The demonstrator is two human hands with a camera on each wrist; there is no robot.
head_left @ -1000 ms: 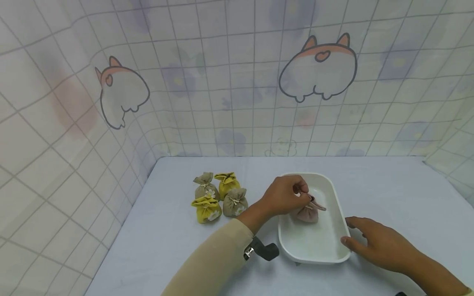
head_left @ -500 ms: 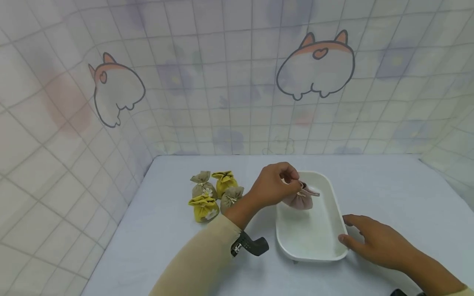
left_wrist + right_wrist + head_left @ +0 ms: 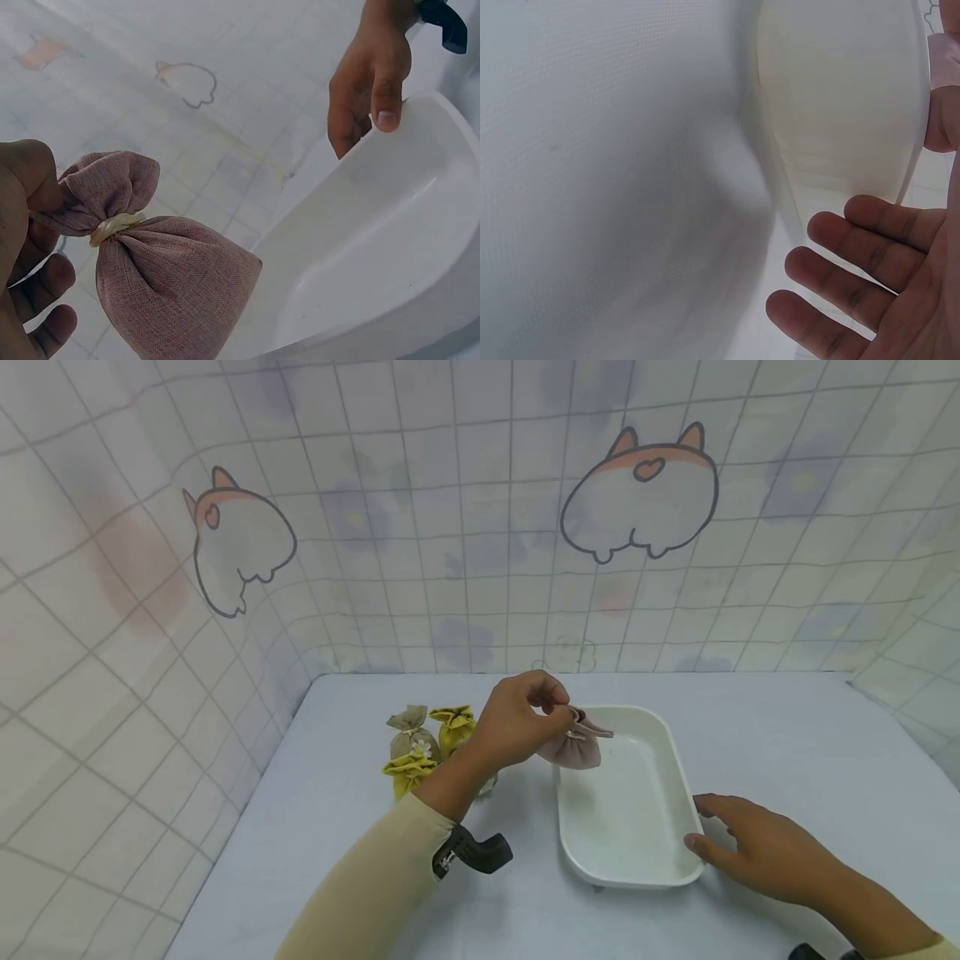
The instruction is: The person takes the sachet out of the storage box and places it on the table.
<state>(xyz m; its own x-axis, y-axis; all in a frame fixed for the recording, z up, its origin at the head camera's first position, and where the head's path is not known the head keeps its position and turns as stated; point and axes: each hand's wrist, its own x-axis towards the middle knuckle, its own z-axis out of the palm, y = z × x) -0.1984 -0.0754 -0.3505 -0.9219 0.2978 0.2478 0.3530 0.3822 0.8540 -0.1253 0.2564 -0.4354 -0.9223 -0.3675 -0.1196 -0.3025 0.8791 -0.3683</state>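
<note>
A dusty-pink cloth pouch (image 3: 576, 750), tied with a cream cord (image 3: 116, 227), hangs from my left hand (image 3: 517, 718). Thumb and index finger pinch its gathered top; the other fingers are loosely bent in the left wrist view. The pouch overlaps the far left rim of the white tray (image 3: 630, 827) in the head view. On the tray's right side rests my right hand (image 3: 772, 852), its thumb (image 3: 387, 112) at the rim. In the right wrist view, its fingers (image 3: 847, 285) lie fairly straight and spread beside the outer wall.
Left of the tray stand a yellow pouch (image 3: 453, 727), a beige pouch (image 3: 411, 739) and another yellow pouch (image 3: 408, 772). A further beige pouch (image 3: 487, 787) is mostly hidden behind my left forearm. A patterned curtain (image 3: 495, 527) rises behind the white-covered table (image 3: 810, 735).
My left hand has lifted the pink pouch from the tray and carried it left to the tray's left rim. The right hand keeps its place at the tray's right side.
</note>
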